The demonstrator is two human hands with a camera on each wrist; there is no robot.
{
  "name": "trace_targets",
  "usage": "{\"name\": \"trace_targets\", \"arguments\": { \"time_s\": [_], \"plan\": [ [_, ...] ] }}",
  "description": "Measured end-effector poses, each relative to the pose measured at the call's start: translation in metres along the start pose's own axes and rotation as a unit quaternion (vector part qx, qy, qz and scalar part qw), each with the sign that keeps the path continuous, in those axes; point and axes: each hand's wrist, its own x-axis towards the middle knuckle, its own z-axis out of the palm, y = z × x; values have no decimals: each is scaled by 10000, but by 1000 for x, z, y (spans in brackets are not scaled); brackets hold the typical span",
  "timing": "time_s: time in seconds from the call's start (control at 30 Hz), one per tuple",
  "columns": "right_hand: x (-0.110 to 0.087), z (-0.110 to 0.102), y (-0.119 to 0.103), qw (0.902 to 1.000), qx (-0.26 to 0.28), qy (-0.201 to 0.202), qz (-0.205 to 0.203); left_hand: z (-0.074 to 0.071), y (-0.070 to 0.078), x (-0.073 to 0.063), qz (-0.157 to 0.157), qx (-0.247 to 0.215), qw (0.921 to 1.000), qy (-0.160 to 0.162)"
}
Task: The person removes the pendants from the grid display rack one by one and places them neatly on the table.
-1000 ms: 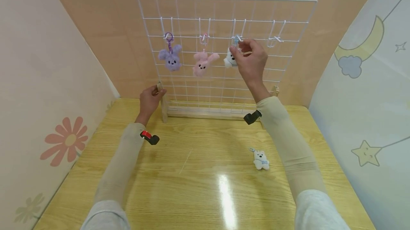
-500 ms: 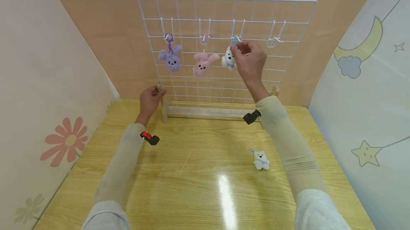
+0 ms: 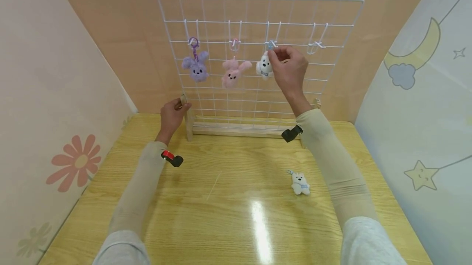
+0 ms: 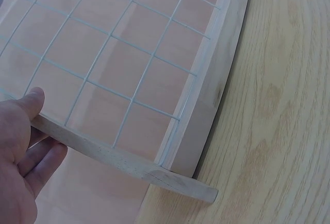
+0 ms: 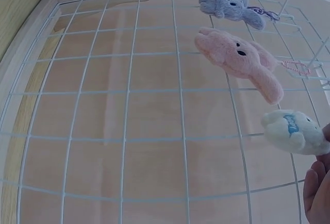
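Note:
High on the white wire grid rack (image 3: 241, 100), my right hand (image 3: 291, 70) pinches a white bear plush keychain (image 3: 264, 66) by the edge of its head. Its blue clasp is at the third hook, partly behind the fingers; I cannot tell whether it is fully hooked. The right wrist view shows blue lettering on the bear's front (image 5: 291, 125). My left hand (image 3: 171, 118) grips the rack's wooden side post (image 4: 111, 157) between thumb and fingers. To the left of the held bear, a pink bunny plush keychain (image 3: 231, 75) and a purple bunny plush keychain (image 3: 198, 69) hang on hooks.
A fourth hook (image 3: 316, 45), with nothing on it, is at the rack's right. Another white bear keychain (image 3: 300, 184) lies face up on the wooden table (image 3: 206, 224), its clasp pointing left. Patterned panels (image 3: 420, 93) stand at both sides.
The held bear has shifted slightly left and turned more toward the front, with more of its face showing. The left hand has stayed on the post.

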Motion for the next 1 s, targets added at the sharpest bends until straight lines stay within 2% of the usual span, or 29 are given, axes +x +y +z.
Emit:
{"name": "trace_targets", "arguments": {
  "time_s": [0.33,0.67,1.0],
  "plan": [
    [-3,-7,-3,9999,133,-96,44,0,1,0,-40,-50,10000,-11],
    [-10,-19,-13,9997,190,-117,-102,0,0,0,-22,-21,10000,12],
    [-21,-30,-24,9993,292,-117,-218,-1,-2,0,-132,87,9998,-81]
  ]
}}
